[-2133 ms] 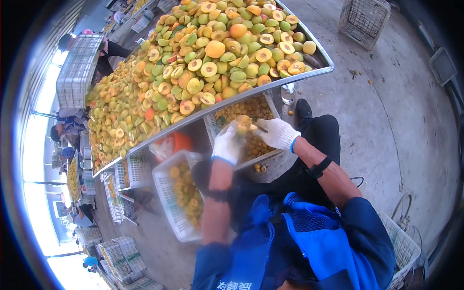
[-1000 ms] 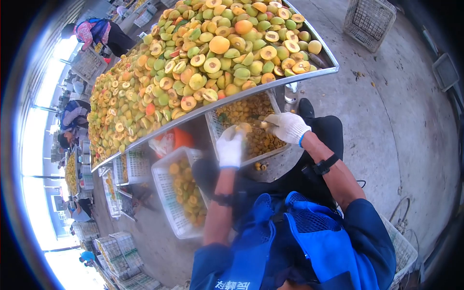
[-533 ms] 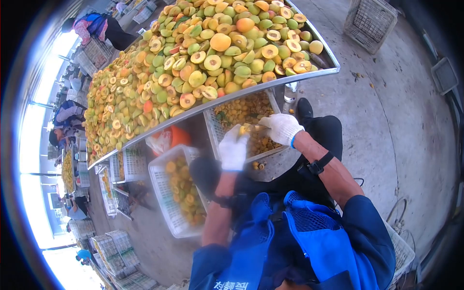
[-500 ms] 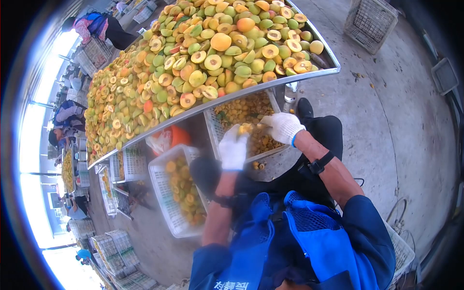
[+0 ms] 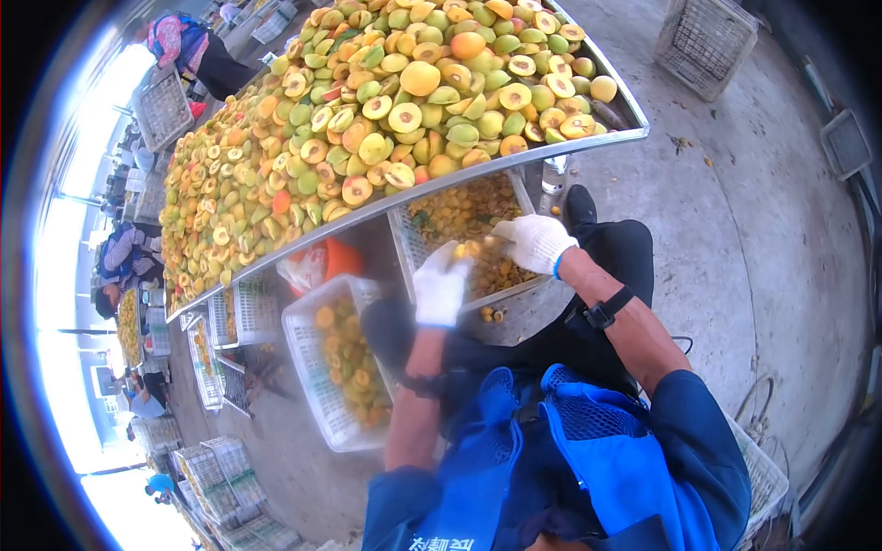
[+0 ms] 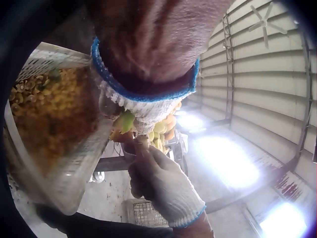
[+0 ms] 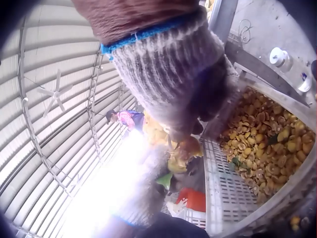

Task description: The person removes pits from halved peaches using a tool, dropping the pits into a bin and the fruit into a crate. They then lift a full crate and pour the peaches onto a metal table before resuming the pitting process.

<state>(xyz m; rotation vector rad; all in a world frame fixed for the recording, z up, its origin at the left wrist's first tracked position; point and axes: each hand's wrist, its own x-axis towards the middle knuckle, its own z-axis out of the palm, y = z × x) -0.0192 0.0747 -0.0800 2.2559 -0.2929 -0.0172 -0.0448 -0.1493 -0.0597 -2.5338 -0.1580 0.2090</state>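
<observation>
In the head view the white-gloved left hand (image 5: 441, 286) pinches torn yellow fruit (image 5: 470, 249) over a crate (image 5: 402, 241) of small yellow-brown pieces. The gloved right hand (image 5: 537, 242) meets it from the right, fingers curled at the fruit's other side; whether they also hold a small tool cannot be told. Ragged orange flesh (image 7: 187, 154) hangs between the hands in the right wrist view, with a green leaf (image 7: 164, 181) beside the left glove (image 7: 141, 198). The left wrist view has the right glove (image 6: 168, 191) below the left cuff (image 6: 143, 101).
A metal-edged table (image 5: 404, 195) heaped with halved fruit stands above the crate. Left of the knees is a white crate (image 5: 308, 367) of fruit halves, near an orange bucket (image 5: 344, 260). A metal cup (image 5: 553, 174) stands by the right shoe (image 5: 580, 207). Other people work at far left.
Compared with the earliest frame, the hands have moved slightly apart and the fruit between them looks smaller. Over the last half second both hands stay nearly in place. A person at far left has shifted.
</observation>
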